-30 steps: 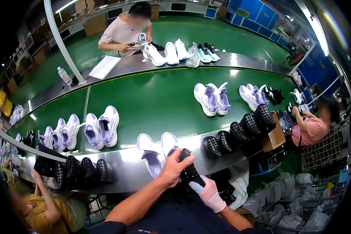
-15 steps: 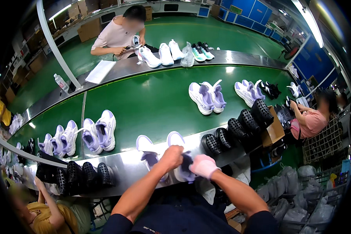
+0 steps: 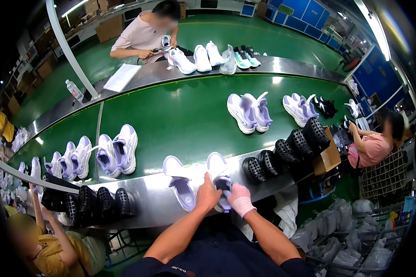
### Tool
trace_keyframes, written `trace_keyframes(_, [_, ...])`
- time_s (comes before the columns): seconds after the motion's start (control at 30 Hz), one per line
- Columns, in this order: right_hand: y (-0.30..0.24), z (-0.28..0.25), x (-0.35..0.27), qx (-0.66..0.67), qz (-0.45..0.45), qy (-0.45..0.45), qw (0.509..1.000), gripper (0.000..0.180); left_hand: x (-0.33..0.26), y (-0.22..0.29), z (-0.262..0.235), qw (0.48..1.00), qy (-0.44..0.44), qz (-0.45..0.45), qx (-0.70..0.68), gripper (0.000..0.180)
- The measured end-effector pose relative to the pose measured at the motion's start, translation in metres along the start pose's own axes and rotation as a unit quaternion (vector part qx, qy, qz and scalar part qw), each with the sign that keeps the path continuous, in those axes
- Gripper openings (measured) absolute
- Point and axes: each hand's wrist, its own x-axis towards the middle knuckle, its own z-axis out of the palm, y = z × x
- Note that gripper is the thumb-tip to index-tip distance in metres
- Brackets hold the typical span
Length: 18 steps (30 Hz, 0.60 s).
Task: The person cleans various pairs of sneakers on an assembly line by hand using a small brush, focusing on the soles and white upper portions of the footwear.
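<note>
A white and lavender sneaker [image 3: 216,161] lies on the metal ledge in front of me, toe pointing away. My left hand [image 3: 209,193] grips its left side near the opening. My right hand [image 3: 240,201], in a pale pink glove with bare fingertips showing, pinches at the right side of the collar. Some fingertips reach into the dark opening, so whether they hold anything else is hidden. The matching sneaker [image 3: 184,194] rests just left of my left hand, its tongue pulled forward and its lavender insole showing.
Black studded shoe forms [image 3: 264,162] stand on the ledge to the right, more [image 3: 105,203] to the left. Finished-looking sneakers [image 3: 117,150] sit on the green belt [image 3: 171,115]. A cardboard box [image 3: 327,152] is at right. Co-workers sit across, left and right.
My right hand has moved in from the sneaker's right side to its opening. My left hand has shifted slightly down along the shoe. The whole view has tilted a little.
</note>
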Motion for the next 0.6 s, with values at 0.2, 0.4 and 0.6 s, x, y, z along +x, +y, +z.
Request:
trace_keyframes(0.2, [-0.018,0.004,0.016,-0.026,0.082,0.005,0.996,0.024,0.003,-0.008,0.008,0.997,0.059,-0.003,0.048,0.06])
trace_keyframes(0.4, [-0.016,-0.001,0.012,-0.061,0.049,-0.011,0.997,0.022,-0.115,-0.012,-0.072,0.982,0.116,0.028,0.146,0.061])
trace_keyframes(0.6, [-0.026,0.008,0.017,-0.072,0.002,-0.018,0.997,0.027,-0.072,-0.059,-0.032,0.986,0.105,0.071,0.107,0.054])
